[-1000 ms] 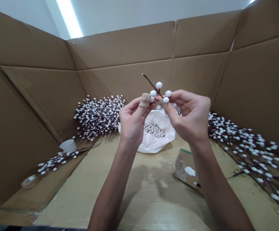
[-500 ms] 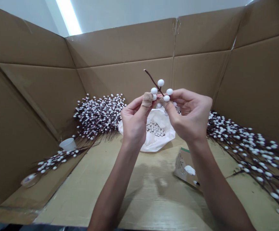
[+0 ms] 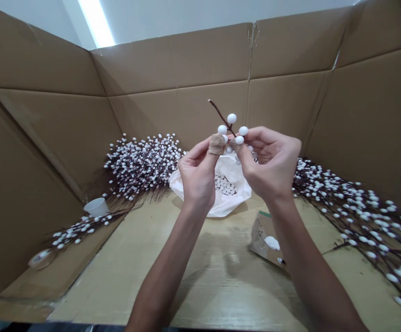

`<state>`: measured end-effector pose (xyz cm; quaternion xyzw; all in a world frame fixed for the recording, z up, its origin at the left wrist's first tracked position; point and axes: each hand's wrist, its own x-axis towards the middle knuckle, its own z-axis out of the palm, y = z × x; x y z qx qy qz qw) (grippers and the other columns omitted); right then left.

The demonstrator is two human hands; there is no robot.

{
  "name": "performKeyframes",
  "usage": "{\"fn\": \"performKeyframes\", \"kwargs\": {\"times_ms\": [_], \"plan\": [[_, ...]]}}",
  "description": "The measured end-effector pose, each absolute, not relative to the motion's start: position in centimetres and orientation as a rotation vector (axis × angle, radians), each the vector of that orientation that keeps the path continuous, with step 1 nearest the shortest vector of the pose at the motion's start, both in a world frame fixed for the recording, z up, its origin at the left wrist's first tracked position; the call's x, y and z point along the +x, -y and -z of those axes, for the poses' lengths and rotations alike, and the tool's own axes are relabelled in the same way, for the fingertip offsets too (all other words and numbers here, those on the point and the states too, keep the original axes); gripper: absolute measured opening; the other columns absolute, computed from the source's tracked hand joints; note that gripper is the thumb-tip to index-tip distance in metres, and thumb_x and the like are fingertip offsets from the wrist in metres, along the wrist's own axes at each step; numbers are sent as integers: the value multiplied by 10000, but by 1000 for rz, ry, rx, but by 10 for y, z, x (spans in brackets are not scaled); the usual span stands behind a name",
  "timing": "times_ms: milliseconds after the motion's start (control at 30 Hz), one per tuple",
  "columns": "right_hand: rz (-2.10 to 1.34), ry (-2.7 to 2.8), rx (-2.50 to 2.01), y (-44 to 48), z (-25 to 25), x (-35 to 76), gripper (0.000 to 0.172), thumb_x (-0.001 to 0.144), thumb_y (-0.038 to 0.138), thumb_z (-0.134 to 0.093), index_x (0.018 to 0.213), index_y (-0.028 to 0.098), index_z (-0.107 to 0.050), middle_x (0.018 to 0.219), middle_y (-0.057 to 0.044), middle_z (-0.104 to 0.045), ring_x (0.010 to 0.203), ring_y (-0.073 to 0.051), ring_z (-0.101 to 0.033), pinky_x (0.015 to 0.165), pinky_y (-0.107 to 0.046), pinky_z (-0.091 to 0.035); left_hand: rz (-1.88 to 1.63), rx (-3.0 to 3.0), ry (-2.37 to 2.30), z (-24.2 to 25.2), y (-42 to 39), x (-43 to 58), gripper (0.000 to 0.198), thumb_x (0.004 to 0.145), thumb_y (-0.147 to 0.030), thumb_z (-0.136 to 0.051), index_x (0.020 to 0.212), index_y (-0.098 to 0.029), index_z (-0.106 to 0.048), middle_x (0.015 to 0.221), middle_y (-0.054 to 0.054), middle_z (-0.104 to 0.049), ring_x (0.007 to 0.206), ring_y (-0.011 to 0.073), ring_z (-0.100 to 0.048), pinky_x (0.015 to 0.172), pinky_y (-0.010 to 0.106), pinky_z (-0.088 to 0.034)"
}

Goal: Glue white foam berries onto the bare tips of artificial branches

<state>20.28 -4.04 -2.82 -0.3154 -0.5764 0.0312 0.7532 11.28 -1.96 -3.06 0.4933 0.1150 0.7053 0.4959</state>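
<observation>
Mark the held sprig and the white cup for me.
Sprig (image 3: 229, 127): head view, on the brown stem, among the berries.
White cup (image 3: 98, 209): head view, on its outer wall.

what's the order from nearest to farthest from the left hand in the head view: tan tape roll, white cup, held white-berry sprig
From the left hand:
1. white-berry sprig, raised, right at this hand
2. white cup, off to the left
3. tan tape roll, farthest left, lower in the view

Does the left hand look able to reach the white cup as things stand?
Probably, if the left hand frees itself from the berry twig: the white cup looks uncovered on top, though berry stems lie close beside it.
</observation>
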Motion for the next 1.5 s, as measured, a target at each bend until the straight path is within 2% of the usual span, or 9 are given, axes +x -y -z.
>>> {"fn": "performKeyframes", "kwargs": {"times_ms": [300, 500, 667, 933, 1100, 1233, 1500], "plan": [[-269, 1253, -649, 43, 25, 206, 83, 726, 241, -708, 731, 166, -674, 718, -19, -705, 667, -148, -670, 632, -278, -564, -1553, 1259, -226, 24, 11, 94, 80, 730, -256, -736, 754, -180, -736, 813, 29, -740, 818, 149, -692, 850, 280, -526], [-386, 1266, -667, 40, 27, 203, 151, 679, 280, -765, 730, 154, -699, 710, -26, -717, 666, -153, -678, 636, -279, -563, -1548, 1397, -331, 12, 11, 72, 163, 746, -316, -700, 807, -173, -747, 842, 63, -747, 846, 198, -701, 799, 305, -544], [-523, 1307, -622, 39, 31, 196, 197, 692, 323, -765, 767, 150, -710, 760, -54, -736, 718, -176, -701, 675, -300, -563, -1647, 1484, -373, 9, 16, 61, 139, 741, -300, -713, 809, -186, -755, 890, 62, -748, 859, 194, -693, 784, 291, -542], [-662, 1313, -586, 38, 33, 190, 192, 681, 307, -778, 779, 154, -715, 779, -65, -747, 759, -194, -714, 697, -307, -566, -1605, 1551, -398, 5, 21, 50, 133, 729, -297, -733, 800, -188, -764, 891, 71, -752, 837, 198, -696, 777, 298, -547], [-640, 1302, -549, 35, 35, 192, 146, 723, 291, -746, 771, 159, -705, 766, -54, -746, 739, -178, -714, 678, -291, -567, -1512, 1623, -420, 7, 16, 45, 164, 661, -260, -797, 800, -181, -762, 842, 73, -752, 785, 208, -710, 791, 335, -554], [-554, 1294, -584, 34, 36, 191, 154, 715, 293, -747, 755, 153, -695, 744, -46, -737, 699, -171, -702, 649, -286, -566, -1540, 1642, -387, 12, 10, 47, 144, 663, -266, -799, 777, -192, -751, 790, 48, -749, 731, 188, -712, 750, 324, -576], [-426, 1260, -641, 38, 35, 191, 108, 702, 223, -742, 762, 150, -689, 752, -36, -733, 696, -163, -700, 659, -272, -572, -1536, 1641, -410, 15, 6, 54, 152, 667, -270, -800, 790, -198, -747, 794, 38, -749, 759, 189, -715, 746, 328, -591]]}}
